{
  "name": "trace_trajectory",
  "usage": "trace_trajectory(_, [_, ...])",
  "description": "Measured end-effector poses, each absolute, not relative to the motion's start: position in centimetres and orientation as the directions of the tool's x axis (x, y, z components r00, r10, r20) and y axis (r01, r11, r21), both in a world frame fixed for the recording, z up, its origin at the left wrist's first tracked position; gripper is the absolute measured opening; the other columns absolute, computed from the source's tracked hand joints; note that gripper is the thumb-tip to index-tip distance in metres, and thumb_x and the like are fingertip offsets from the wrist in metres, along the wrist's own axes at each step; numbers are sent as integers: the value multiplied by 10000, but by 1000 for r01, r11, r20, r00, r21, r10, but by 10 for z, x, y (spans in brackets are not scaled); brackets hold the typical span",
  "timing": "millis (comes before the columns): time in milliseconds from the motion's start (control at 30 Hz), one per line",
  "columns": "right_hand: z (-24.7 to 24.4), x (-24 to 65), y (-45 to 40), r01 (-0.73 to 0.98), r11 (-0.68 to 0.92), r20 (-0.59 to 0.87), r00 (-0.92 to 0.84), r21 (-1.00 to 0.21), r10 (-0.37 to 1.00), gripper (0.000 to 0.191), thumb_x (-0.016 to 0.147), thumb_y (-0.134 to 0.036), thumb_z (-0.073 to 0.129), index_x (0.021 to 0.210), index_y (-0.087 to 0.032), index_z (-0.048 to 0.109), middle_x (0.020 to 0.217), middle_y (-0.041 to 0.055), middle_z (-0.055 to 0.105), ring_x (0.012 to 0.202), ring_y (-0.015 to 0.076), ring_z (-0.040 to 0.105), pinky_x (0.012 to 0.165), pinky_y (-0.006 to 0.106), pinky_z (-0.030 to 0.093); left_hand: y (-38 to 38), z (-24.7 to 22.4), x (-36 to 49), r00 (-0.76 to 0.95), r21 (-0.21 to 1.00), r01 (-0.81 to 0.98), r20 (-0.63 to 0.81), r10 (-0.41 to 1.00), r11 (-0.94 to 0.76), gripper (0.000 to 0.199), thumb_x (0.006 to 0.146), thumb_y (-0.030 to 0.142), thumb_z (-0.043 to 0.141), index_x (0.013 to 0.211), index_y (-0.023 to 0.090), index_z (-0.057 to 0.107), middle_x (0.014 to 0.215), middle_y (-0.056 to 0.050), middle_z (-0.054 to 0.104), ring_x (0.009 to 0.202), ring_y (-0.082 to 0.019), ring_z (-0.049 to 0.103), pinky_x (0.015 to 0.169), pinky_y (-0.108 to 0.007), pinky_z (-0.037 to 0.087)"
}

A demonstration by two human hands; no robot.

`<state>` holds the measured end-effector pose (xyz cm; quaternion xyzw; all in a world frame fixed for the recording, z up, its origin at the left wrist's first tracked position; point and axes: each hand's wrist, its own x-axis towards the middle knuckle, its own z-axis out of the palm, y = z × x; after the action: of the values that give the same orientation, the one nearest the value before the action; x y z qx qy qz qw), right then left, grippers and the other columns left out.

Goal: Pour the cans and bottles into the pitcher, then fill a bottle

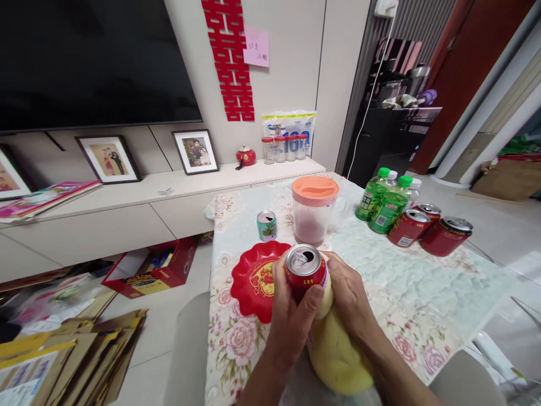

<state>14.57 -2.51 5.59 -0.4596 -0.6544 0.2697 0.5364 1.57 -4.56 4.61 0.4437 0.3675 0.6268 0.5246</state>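
Note:
My left hand [291, 320] is wrapped round an opened red drink can [305, 280], which is held up above the table with its top towards me. With closed fingers, my right hand [350, 294] grips a soft yellow cloth [336, 352] with a pale lilac edge and presses it to the can's right side. The rest of the cloth hangs down below my hands. Just left of the can lies a red scalloped plate [247, 290] with a gold print. A small green can [266, 226] stands behind the plate, and a clear jug with an orange lid [315, 194] behind the red can.
Green-capped bottles [386, 211] and several red cans [408, 227] stand at the table's right side. A floral tablecloth [240, 341] covers the table. Behind it runs a low cabinet [190, 197] with framed photos and jars. A red box [169, 270] and folded cardboard [97, 349] lie on the floor, left.

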Motion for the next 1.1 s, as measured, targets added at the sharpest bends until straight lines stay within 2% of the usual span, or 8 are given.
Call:
trace_trajectory(67, [58,145,-25,293,388,412,22,-874,911,480,1122,-469,347,1194,-229,755,1268,68,711,1141,217,660,1007,354,519,-45,46,15,2,933,-322,171,985,-161,761,861,536,779,1471,244,430,1433,-127,614,1298,-305,624,1114,-431,501])
trace_trajectory(167, [58,142,-29,373,432,493,80,-821,867,455,1112,-438,380,1162,-225,778,1268,83,704,1167,230,645,1026,380,520,-45,48,13,8,955,-260,153,988,-146,734,883,541,751,1467,258,406,1456,-119,595,1348,-301,581,1140,-428,471])
trace_trajectory(333, [56,135,-38,536,558,690,67,-634,720,352,1074,-273,482,1340,-224,708,1331,110,645,1241,234,604,1039,400,516,-41,45,12,-90,970,-189,139,986,-154,691,884,546,745,1428,262,428,1460,-119,595,1371,-310,562,1144,-438,459])
trace_trajectory(567, [54,136,-39,678,646,845,-69,-351,531,513,1054,-182,428,1563,-225,477,1397,131,583,1237,264,555,1003,442,458,-42,42,14,0,945,-310,115,993,-109,791,879,525,760,1517,279,363,1519,-138,551,1412,-312,534,1180,-448,442])
trace_trajectory(667, [52,140,-35,666,628,807,-68,-401,587,494,1088,-232,310,1554,-202,472,1421,109,595,1248,251,548,1023,437,428,-44,43,17,42,923,-361,158,987,-132,787,848,489,804,1484,278,391,1474,-126,581,1370,-309,569,1177,-456,446])
trace_trajectory(800, [48,142,-29,535,594,704,2,-601,710,472,1119,-290,248,1375,-236,641,1336,59,667,1229,216,582,1039,394,439,-46,45,18,56,890,-425,208,977,-165,726,857,451,805,1447,271,422,1462,-128,587,1345,-308,589,1157,-450,466])
trace_trajectory(933, [43,139,-22,329,454,504,82,-828,860,546,1115,-493,288,1110,-211,756,1193,82,728,1120,235,653,991,375,503,-47,43,18,-36,881,-417,231,972,-225,804,815,441,845,1461,277,393,1475,-137,562,1381,-326,561,1156,-465,473])
trace_trajectory(1100, [39,133,-19,199,269,285,56,-942,957,606,1091,-607,305,1094,-200,754,1141,92,742,1083,250,675,953,364,543,-47,41,17,-114,888,-378,235,965,-261,837,816,474,831,1486,268,374,1420,-150,591,1311,-340,616,1122,-511,503])
